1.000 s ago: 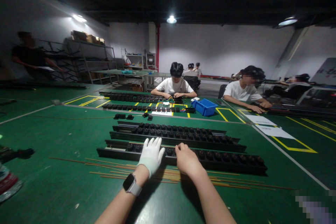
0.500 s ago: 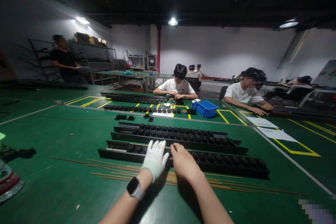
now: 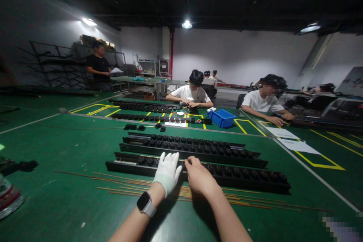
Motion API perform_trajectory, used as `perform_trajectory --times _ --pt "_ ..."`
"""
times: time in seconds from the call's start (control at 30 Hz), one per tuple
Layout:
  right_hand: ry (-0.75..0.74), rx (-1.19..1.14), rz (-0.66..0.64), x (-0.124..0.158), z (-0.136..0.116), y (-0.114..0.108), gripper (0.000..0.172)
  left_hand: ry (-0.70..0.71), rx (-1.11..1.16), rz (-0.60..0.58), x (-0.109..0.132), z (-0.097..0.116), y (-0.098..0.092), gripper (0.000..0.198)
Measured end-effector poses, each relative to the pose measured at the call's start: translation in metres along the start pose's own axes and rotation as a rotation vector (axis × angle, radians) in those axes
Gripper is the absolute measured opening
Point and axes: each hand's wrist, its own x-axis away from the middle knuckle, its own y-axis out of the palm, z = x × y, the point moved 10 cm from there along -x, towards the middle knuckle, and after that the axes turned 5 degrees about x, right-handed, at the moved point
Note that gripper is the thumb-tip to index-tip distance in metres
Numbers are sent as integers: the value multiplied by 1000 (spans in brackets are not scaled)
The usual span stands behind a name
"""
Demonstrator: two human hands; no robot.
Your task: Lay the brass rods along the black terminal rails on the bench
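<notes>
The nearest black rail (image 3: pixel 244 182) lies across the table in front of me, filled with a row of round-topped black modules (image 3: pixel 246 171). My left hand (image 3: pixel 167 172), in a white glove, rests on this rail left of its middle. Its fingers reach forward, slightly apart, with the thumb out to the side. Just right of it, my bare right hand (image 3: pixel 198 174) bends over the same rail, fingers curled and close together. Whatever lies under the right fingertips is hidden. Thin brown rods (image 3: pixel 133 188) lie loosely on the near side, partly under my wrists.
Two similar filled rails (image 3: pixel 181 150) lie just beyond. Loose black pieces (image 3: pixel 136 127), a blue bin (image 3: pixel 222 118) and white paper sheets (image 3: pixel 300 145) are farther out on the green table (image 3: pixel 70 211). Co-workers sit opposite; a bottle (image 3: pixel 10 198) stands at left.
Both my hands hold nearly the same place on the rail. In the background, a standing person in black has moved to the right, holding a paper.
</notes>
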Motion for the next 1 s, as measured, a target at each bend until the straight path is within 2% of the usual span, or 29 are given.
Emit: perform_trajectory --times 0.37,0.6,1.0 --pt "18 -58 -16 1 15 -6 45 0 -11 -1 -1 1 -4 53" --pt "41 -91 -24 -1 38 0 51 -2 -21 0 -1 3 -5 55" --pt "36 -150 -15 2 66 -3 51 -10 -14 -19 -3 2 -5 55"
